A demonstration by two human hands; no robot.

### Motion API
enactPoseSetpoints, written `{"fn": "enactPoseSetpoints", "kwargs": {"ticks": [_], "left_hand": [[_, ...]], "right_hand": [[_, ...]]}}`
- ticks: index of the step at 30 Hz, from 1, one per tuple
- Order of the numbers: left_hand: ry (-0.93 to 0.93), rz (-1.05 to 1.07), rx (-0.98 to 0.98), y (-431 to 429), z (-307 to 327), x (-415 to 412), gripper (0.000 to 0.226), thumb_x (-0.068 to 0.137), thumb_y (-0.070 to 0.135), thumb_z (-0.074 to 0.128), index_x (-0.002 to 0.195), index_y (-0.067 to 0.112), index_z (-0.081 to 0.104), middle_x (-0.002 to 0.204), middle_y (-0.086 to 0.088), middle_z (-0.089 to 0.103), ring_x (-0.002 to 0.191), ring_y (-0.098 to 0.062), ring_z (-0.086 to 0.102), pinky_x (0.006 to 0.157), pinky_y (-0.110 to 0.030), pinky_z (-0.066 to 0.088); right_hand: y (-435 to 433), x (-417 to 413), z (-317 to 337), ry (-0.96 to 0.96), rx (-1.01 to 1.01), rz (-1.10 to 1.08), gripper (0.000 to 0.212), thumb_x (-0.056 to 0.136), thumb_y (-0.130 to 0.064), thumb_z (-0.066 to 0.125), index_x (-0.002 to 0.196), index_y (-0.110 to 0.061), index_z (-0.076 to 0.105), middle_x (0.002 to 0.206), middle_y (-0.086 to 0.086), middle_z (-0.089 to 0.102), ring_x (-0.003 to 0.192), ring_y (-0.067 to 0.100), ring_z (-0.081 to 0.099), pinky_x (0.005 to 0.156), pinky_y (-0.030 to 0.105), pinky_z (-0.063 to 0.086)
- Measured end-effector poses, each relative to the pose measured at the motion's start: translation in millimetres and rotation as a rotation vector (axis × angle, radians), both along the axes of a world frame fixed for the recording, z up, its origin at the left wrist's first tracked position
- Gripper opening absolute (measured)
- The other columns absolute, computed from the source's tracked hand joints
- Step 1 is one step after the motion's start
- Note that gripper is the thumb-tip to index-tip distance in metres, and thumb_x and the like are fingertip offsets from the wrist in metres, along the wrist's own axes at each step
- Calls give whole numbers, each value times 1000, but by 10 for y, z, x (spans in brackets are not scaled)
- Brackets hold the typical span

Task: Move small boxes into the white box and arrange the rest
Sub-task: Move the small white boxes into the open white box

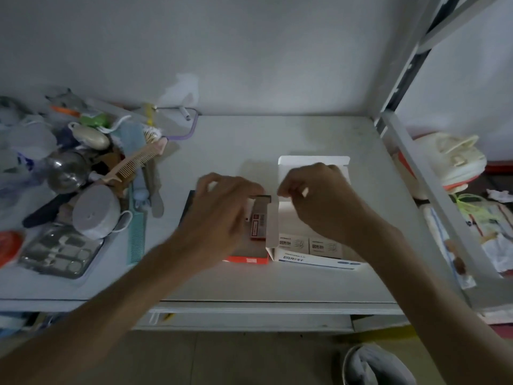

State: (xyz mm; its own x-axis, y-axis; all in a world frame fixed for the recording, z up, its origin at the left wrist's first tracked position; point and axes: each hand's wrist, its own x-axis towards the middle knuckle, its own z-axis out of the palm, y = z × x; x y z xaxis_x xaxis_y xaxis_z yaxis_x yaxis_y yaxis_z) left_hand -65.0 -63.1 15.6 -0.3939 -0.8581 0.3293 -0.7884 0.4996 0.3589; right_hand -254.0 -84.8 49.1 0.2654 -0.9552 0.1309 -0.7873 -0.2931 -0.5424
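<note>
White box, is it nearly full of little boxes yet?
Partly. At least two small boxes already sit inside the white box, whose lid is open. The right hand is over it, hiding the rest. The left hand is at a red and white small box outside it, atop an orange-edged box. That still needs moving.

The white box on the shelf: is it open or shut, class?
Open. The white box has its lid flap raised at the back, and small boxes show inside.

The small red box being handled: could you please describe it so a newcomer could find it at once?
Start at the open white box mid-table. Just left of it, beneath the left hand, lies the small red box. Unlike the white boxes inside, it is red with a white label.
</note>
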Motion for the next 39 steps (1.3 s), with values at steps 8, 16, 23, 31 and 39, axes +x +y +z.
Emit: {"fn": "enactPoseSetpoints", "kwargs": {"ticks": [8,16,23,31,39], "left_hand": [[-238,28,272,-164,-148,738,67,69,13,61,131,31,46,117,6,58,110,-11,49,89,-36,49],[-291,2,223,-317,-58,729,46,74,18,75,117,23,60,105,4,61,100,-13,50,83,-32,46],[-129,99,113,-300,-55,552,40,77,12,74,114,14,58,105,-7,62,98,-23,54,79,-33,44],[88,-92,184,-239,308,-287,36,80,20,70,115,20,59,106,4,61,96,-9,49,76,-12,39],[-392,-156,129,-292,240,-812,45,73,36,74,113,20,63,108,-9,57,90,-23,55,70,-31,48]], "right_hand": [[-107,690,-330,293,86,127,38,75,-9,64,112,-10,54,114,10,56,109,29,52,82,35,44],[-185,869,-482,357,-33,85,33,75,-15,69,104,-6,57,110,12,54,104,30,54,70,34,39],[-81,465,-221,54,4,-113,32,62,-29,67,91,-15,68,88,6,67,75,26,63,63,35,54],[171,-555,234,150,125,-179,51,62,-20,82,110,-18,68,106,1,72,79,14,60,62,15,48],[147,-676,-63,397,241,-99,50,64,-28,81,112,-23,67,96,-7,69,76,16,64,67,29,58]]}}
